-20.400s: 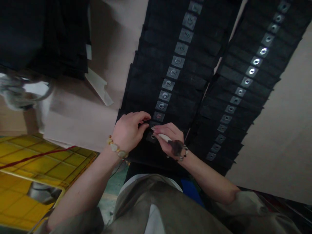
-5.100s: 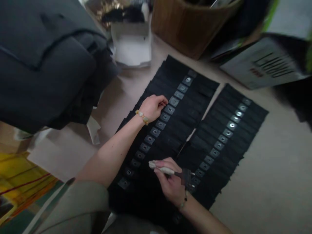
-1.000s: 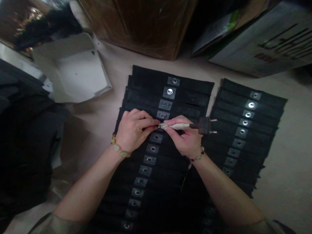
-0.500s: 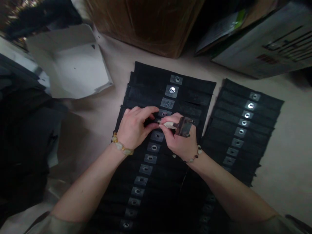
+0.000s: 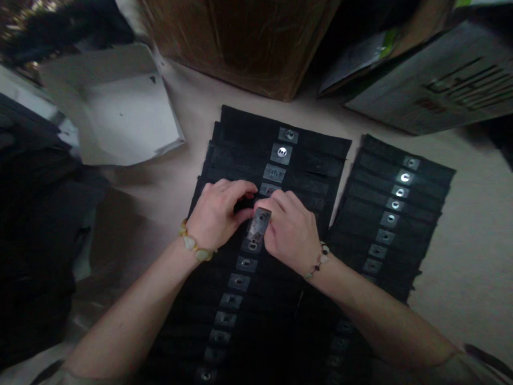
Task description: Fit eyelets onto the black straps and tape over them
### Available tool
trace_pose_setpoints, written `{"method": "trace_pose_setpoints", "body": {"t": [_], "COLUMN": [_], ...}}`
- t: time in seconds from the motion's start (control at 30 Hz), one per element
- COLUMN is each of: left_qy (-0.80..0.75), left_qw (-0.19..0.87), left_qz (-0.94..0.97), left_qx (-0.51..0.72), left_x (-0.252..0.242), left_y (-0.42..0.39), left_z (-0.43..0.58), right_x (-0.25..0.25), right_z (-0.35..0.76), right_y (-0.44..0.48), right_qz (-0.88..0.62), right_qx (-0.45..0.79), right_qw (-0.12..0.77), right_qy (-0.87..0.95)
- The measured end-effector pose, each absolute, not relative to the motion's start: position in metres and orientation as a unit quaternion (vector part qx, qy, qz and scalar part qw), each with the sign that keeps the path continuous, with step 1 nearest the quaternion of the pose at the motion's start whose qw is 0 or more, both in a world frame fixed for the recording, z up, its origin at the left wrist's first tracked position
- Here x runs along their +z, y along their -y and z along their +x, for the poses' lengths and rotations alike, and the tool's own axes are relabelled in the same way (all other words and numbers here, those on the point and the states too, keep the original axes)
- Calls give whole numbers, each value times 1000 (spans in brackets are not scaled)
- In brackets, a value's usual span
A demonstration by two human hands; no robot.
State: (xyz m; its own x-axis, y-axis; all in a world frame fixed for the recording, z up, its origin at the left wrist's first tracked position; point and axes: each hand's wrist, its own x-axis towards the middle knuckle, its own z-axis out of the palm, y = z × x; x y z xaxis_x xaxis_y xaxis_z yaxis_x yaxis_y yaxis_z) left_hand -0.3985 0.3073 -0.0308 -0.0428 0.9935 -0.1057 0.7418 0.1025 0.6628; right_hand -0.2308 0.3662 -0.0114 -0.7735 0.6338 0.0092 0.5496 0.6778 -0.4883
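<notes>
Two overlapping stacks of black fabric strips lie side by side, each strip carrying a metal eyelet tab. My left hand [image 5: 219,213] rests on the left stack [image 5: 316,155], its fingers curled over a strip's edge beside a tab [image 5: 269,189]. Right next to it, my right hand [image 5: 287,231] grips a small tool with a flat dark metal head [image 5: 258,224]. The tool's pale handle is hidden inside that hand. The head lies over the strips, just above an eyelet tab [image 5: 252,245]. The right stack [image 5: 385,214] has no hand on it.
A brown cardboard box [image 5: 240,37] and a grey printed box [image 5: 436,80] stand beyond the strips. A white box lid [image 5: 124,115] lies at the upper left, with a dark fabric pile [image 5: 36,224] at the left. Beige flooring [image 5: 465,289] lies beneath everything.
The tool has turned in my right hand, its metal head swinging from the right to point down-left over the strips and its pale handle disappearing into the hand. My left hand has barely moved.
</notes>
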Motion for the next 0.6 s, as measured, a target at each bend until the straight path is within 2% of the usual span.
{"method": "trace_pose_setpoints", "body": {"t": [0.07,0.13,0.27,0.37,0.6], "left_qy": [-685,-692,-707,-700,-685], "left_qw": [289,288,237,201,205], "left_qz": [632,628,635,648,654], "left_qx": [218,208,201,223,247], "left_x": [-27,-21,-16,-26,-44], "left_y": [-309,-313,-326,-336,-339], "left_z": [-398,-394,-382,-379,-387], "right_x": [-18,-25,-33,-37,-45], "right_z": [-221,-211,-199,-198,-200], "right_y": [-366,-370,-393,-411,-418], "right_qz": [-333,-344,-365,-348,-324], "right_qx": [276,333,395,418,440], "right_qw": [128,202,309,298,257], "right_qy": [893,854,784,784,797]}}
